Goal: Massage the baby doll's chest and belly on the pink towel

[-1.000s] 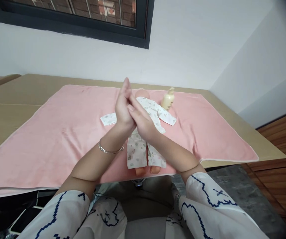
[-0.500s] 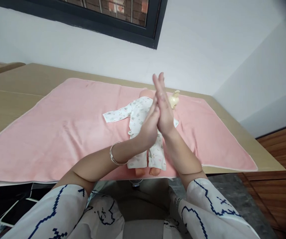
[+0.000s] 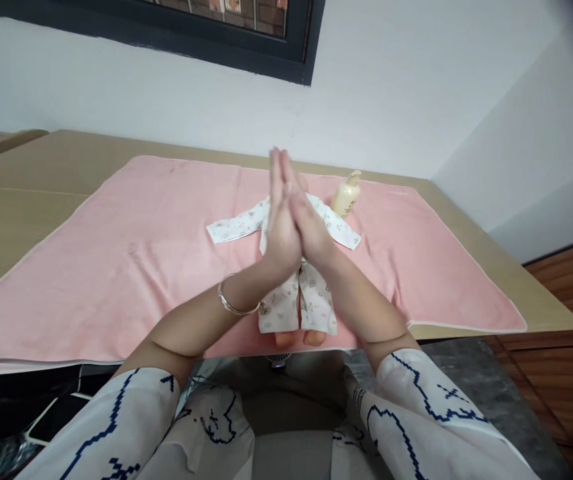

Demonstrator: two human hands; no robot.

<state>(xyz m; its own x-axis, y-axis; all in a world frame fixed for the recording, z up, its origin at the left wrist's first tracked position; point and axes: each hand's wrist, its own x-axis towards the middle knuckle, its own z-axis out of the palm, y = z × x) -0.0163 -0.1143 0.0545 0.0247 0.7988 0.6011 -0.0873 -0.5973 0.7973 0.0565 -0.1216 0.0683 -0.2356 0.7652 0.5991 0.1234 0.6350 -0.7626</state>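
My left hand and my right hand are pressed palm to palm, with fingers stretched out and pointing up and away from me. Nothing shows between them. Beneath and beyond my hands a baby doll lies with its feet toward me. It wears a white printed top with the sleeves spread wide, and matching trousers. Its head is almost wholly hidden behind my fingers. By the sleeve on the right stands a cream pump bottle.
A pink blanket covers much of the wooden table and hangs at the front edge. A white wall with a dark-framed window rises behind. Wooden cabinet fronts stand at the right.
My joined hands have moved left and tilt less to the right. The pump bottle and the doll's right-side sleeve now show more fully; the doll's head shows less.
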